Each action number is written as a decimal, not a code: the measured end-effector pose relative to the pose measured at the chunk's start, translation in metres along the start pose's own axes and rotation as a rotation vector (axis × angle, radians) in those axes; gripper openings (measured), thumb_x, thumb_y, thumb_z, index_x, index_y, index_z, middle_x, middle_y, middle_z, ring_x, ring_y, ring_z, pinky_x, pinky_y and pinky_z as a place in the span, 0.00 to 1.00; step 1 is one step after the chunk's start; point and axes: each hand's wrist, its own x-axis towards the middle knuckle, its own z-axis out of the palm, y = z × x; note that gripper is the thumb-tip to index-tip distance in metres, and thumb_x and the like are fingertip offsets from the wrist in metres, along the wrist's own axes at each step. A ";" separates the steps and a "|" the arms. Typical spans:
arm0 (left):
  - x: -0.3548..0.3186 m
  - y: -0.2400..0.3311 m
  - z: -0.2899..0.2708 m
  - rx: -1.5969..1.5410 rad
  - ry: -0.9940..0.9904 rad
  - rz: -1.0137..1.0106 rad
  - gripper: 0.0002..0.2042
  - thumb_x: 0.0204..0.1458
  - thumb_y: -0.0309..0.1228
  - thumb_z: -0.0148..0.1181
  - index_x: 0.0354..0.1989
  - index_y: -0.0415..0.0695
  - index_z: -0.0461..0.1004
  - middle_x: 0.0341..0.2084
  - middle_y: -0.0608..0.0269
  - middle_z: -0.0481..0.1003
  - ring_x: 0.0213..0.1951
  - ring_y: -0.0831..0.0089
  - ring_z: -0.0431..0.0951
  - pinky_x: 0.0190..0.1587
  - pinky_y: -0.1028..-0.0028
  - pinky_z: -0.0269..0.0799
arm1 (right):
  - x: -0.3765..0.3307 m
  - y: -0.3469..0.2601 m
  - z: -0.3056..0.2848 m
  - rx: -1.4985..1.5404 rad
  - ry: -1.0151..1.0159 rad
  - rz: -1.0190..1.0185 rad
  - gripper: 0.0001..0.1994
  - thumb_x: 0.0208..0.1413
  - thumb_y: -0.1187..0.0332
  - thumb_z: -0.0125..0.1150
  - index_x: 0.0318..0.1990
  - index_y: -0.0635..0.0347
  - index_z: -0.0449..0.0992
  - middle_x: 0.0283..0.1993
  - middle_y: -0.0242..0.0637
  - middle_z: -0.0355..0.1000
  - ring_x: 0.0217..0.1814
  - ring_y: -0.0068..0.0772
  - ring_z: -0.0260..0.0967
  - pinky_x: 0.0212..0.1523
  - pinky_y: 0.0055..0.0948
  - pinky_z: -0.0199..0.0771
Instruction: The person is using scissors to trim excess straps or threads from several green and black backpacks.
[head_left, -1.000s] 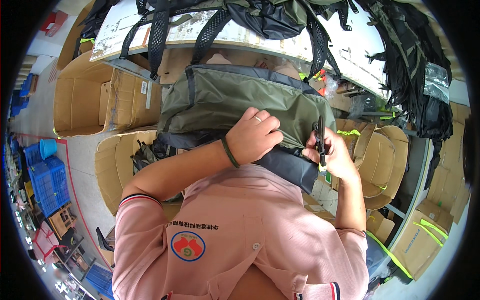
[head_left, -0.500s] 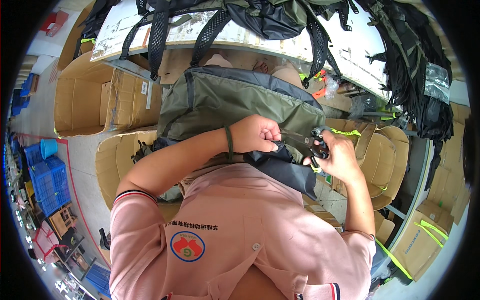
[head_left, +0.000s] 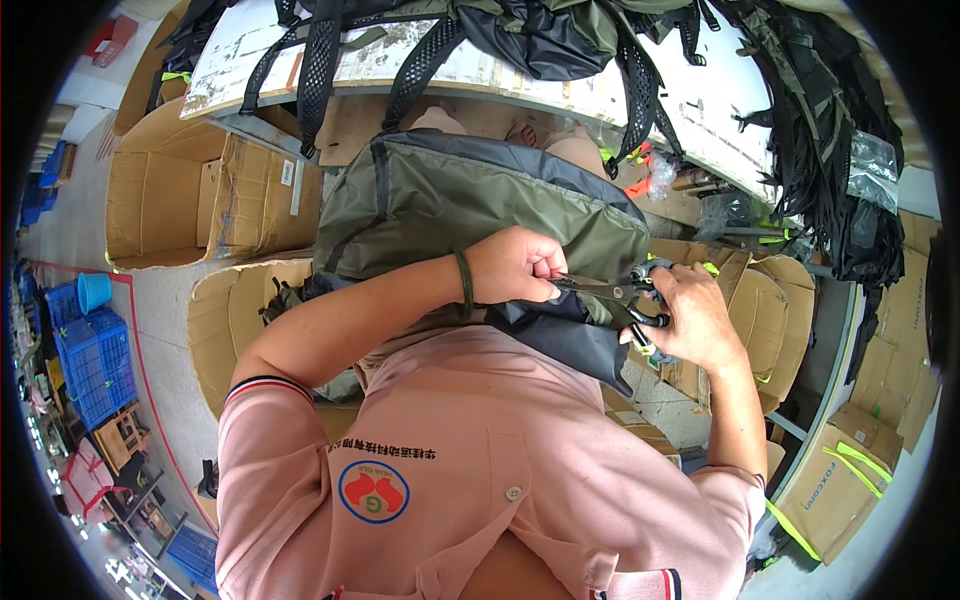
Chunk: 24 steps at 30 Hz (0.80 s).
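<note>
A dark green and black bag [head_left: 480,195] lies across my lap, its smooth fabric spread out in front of me. My left hand [head_left: 515,266] is closed, with thumb and fingers pinching black material at the bag's near edge. A loose black flap [head_left: 565,338] hangs below that grip. In my right hand [head_left: 698,318] are scissors [head_left: 622,293] with dark handles, my fingers in and around the loops. Their blades point left toward my left fingertips, close to the pinched material. Whether the tips touch it, I cannot tell.
Across the far side runs a worn white table [head_left: 350,68] with black straps [head_left: 318,75] and another bag over its edge. Open cardboard boxes [head_left: 165,190] stand left, with another box [head_left: 785,310] at right. Black straps hang in a bundle [head_left: 840,130] at far right.
My right hand has shifted a little to the right, and its fingers and the scissor handles look spread wider. The left hand keeps its pinch on the bag, moving only slightly.
</note>
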 end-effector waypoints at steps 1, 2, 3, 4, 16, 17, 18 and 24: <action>0.000 -0.001 0.000 0.000 0.001 0.000 0.06 0.48 0.22 0.62 0.33 0.39 0.73 0.23 0.73 0.72 0.23 0.90 0.66 0.25 0.85 0.60 | 0.000 0.000 0.001 0.005 0.010 -0.011 0.20 0.31 0.60 0.72 0.29 0.59 0.68 0.23 0.41 0.68 0.32 0.46 0.69 0.38 0.41 0.64; 0.000 -0.002 0.001 -0.010 -0.003 0.003 0.05 0.48 0.21 0.62 0.33 0.39 0.73 0.23 0.73 0.72 0.23 0.90 0.66 0.25 0.85 0.60 | 0.001 0.000 0.001 0.005 0.010 -0.011 0.20 0.31 0.60 0.72 0.29 0.59 0.68 0.23 0.41 0.68 0.32 0.46 0.69 0.38 0.41 0.64; 0.000 -0.004 0.001 -0.020 -0.006 0.005 0.05 0.48 0.21 0.62 0.32 0.39 0.73 0.23 0.73 0.72 0.23 0.90 0.66 0.26 0.85 0.61 | 0.001 -0.001 0.001 -0.003 0.001 -0.014 0.20 0.32 0.60 0.71 0.29 0.59 0.68 0.23 0.41 0.68 0.32 0.46 0.69 0.38 0.41 0.64; 0.000 -0.004 0.001 -0.020 -0.007 0.006 0.05 0.48 0.21 0.62 0.32 0.39 0.73 0.23 0.73 0.72 0.23 0.90 0.66 0.26 0.85 0.61 | 0.002 -0.001 0.001 -0.011 -0.009 -0.016 0.19 0.32 0.60 0.71 0.29 0.59 0.69 0.24 0.41 0.68 0.32 0.46 0.69 0.38 0.41 0.64; -0.001 -0.003 0.003 0.018 -0.019 0.008 0.04 0.48 0.21 0.61 0.31 0.39 0.73 0.23 0.72 0.72 0.24 0.90 0.67 0.26 0.85 0.62 | -0.001 0.002 0.007 0.027 0.067 -0.041 0.27 0.28 0.47 0.76 0.22 0.59 0.68 0.17 0.39 0.66 0.26 0.47 0.68 0.33 0.39 0.63; -0.001 -0.002 0.003 0.016 -0.017 0.013 0.04 0.48 0.21 0.61 0.31 0.39 0.73 0.23 0.73 0.72 0.24 0.90 0.67 0.26 0.85 0.62 | -0.001 0.003 0.007 0.028 0.066 -0.042 0.27 0.28 0.47 0.76 0.22 0.59 0.68 0.17 0.39 0.66 0.26 0.47 0.68 0.33 0.39 0.63; -0.001 -0.002 0.003 0.014 -0.015 0.017 0.04 0.48 0.21 0.61 0.31 0.39 0.73 0.23 0.73 0.72 0.24 0.90 0.67 0.26 0.85 0.62 | -0.002 0.003 0.008 0.017 0.040 -0.024 0.25 0.30 0.48 0.75 0.23 0.59 0.70 0.17 0.40 0.67 0.26 0.46 0.70 0.32 0.39 0.65; -0.003 0.001 0.001 0.017 -0.022 0.013 0.04 0.48 0.21 0.61 0.32 0.39 0.73 0.24 0.71 0.72 0.26 0.89 0.68 0.29 0.84 0.64 | 0.001 -0.002 0.014 0.240 0.071 0.056 0.21 0.34 0.56 0.76 0.27 0.60 0.72 0.19 0.41 0.68 0.25 0.44 0.69 0.28 0.36 0.68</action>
